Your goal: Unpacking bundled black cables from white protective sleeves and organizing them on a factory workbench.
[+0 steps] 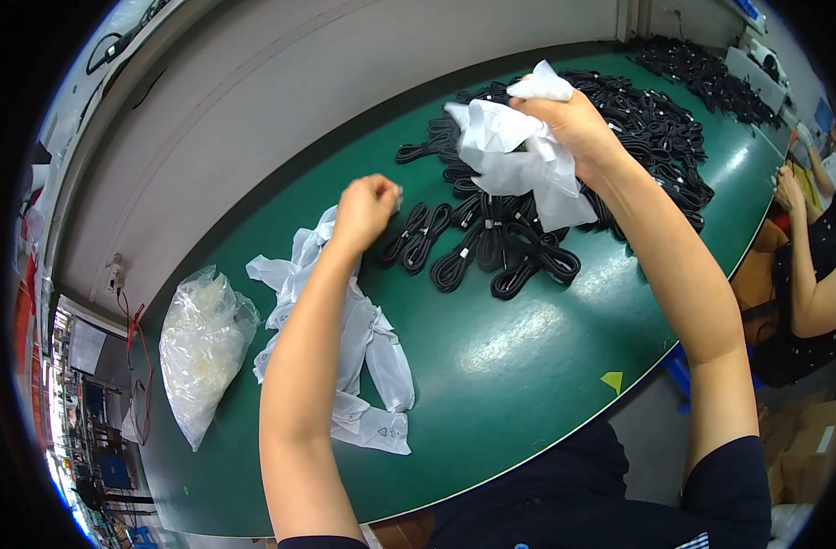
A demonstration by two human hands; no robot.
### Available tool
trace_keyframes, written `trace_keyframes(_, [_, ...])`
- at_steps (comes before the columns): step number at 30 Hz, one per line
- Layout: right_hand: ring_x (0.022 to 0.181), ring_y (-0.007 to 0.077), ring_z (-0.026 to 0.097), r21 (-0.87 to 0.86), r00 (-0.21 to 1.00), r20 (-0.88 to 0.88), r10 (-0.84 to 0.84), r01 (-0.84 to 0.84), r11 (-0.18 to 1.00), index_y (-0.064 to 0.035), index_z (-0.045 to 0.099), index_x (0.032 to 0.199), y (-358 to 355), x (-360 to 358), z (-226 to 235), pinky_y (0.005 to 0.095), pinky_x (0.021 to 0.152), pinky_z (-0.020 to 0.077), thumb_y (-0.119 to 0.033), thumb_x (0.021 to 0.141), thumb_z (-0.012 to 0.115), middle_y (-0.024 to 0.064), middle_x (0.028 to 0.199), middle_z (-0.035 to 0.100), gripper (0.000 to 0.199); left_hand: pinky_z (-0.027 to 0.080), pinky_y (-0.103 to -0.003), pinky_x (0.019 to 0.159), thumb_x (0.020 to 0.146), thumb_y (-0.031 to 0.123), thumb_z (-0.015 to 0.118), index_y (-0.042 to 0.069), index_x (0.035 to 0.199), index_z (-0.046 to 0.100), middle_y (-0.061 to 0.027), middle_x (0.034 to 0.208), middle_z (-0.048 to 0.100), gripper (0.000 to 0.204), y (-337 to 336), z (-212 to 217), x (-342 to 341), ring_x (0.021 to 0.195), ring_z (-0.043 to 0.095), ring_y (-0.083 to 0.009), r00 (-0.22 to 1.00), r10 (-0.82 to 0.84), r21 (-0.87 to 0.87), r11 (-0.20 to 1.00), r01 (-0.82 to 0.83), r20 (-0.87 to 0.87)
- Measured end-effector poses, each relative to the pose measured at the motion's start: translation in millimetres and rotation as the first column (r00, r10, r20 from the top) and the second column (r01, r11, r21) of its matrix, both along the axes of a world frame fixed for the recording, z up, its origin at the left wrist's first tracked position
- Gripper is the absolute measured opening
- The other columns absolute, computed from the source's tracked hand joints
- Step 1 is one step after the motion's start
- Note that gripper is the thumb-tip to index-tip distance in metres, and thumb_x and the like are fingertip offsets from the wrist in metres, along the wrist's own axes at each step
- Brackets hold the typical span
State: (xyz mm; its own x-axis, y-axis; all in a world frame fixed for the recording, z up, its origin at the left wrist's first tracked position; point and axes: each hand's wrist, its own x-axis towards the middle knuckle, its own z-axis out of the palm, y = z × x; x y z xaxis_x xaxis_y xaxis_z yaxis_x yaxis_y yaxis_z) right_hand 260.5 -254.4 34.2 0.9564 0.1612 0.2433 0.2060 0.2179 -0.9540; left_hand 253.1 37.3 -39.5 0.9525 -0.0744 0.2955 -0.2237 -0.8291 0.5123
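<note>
From the head camera we see a green counter point(528, 366) that curves from the lower left to the upper right. Our right hand point(572, 119) is raised over the middle of the counter and clenched on a bunch of white plastic bags point(519, 160), which hang crumpled below the fingers. Our left hand point(365, 209) is closed into a fist, lifted above the counter a little left of the middle; we cannot tell whether it pinches anything, though a small bit of white shows at its knuckles.

Under and beyond the right hand lies a spread of black coiled cables point(500, 247), each bundle tied with a band, reaching toward the far right end of the counter, where more black cables point(702, 78) are heaped. Beneath our left forearm a pile of flat white bags point(372, 357) lies toward the near edge. Further left, near the counter's left end, rests a clear plastic sack point(203, 348) stuffed with pale material. A small yellow scrap point(612, 380) sits close to the near edge. At the right edge of the counter another person's arm point(807, 284) is bent over it.
</note>
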Motion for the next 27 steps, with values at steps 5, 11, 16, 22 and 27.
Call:
trace_keyframes(5, [0.078,0.0128,0.06,-0.081,0.996,-0.019,0.091,-0.092,0.992,-0.0007,0.062,0.103,4,-3,-7,0.0266,0.069,0.0475,-0.013,0.083,0.061,0.0046,0.09,0.063,0.024,0.044,-0.026,0.074,0.089,0.031,0.062,0.008,0.097,0.068,0.0014,0.09,0.066,0.025,-22,63,-8,0.081,0.056,-0.009,0.993,-0.106,-0.503,0.861,0.069,-0.044])
trace_keyframes(11, [0.076,0.0108,0.059,-0.285,0.968,0.174,0.181,-0.127,0.95,-0.0015,0.065,0.102,32,-18,-2,0.0265,0.07,0.0468,-0.027,0.081,0.068,0.0026,0.087,0.065,0.034,0.043,-0.028,0.081,0.091,0.032,0.059,0.005,0.11,0.065,-0.0029,0.104,0.066,0.033,-72,98,-23,0.093,0.056,-0.0122,0.952,-0.305,-0.627,0.743,0.235,-0.004])
trace_keyframes(16, [0.074,0.0112,0.06,-0.358,0.963,0.268,0.021,0.08,0.93,0.0007,0.068,0.089,11,-1,-7,0.0261,0.069,0.0474,-0.029,0.08,0.069,0.0058,0.078,0.066,0.031,0.046,-0.027,0.08,0.092,0.029,0.057,0.005,0.117,0.062,-0.0046,0.101,0.065,0.034,-62,82,-10,0.087,0.058,-0.012,0.952,-0.22,-0.401,0.869,0.29,0.212])
trace_keyframes(22, [0.074,0.0197,0.067,-0.635,0.955,0.253,-0.156,0.286,0.718,0.0019,0.068,0.094,-102,81,14,0.0329,0.07,0.0516,-0.017,0.075,0.067,0.0129,0.083,0.069,0.027,0.041,-0.041,0.097,0.086,0.029,0.062,0.003,0.119,0.058,-0.0218,0.115,0.06,0.043,11,-3,-4,0.111,0.054,-0.037,0.998,0.065,0.335,0.941,-0.053,-0.025])
trace_keyframes(27, [0.105,0.0328,0.06,-0.796,0.845,0.479,-0.238,0.532,0.289,-0.0087,0.059,0.116,-115,184,-12,0.0407,0.09,0.0465,-0.018,0.076,0.063,0.0182,0.108,0.064,0.041,0.047,-0.043,0.083,0.083,0.014,0.061,0.006,0.105,0.064,-0.0168,0.103,0.064,0.024,6,-16,-9,0.096,0.059,-0.0357,0.999,0.003,0.344,0.939,-0.019,0.048])
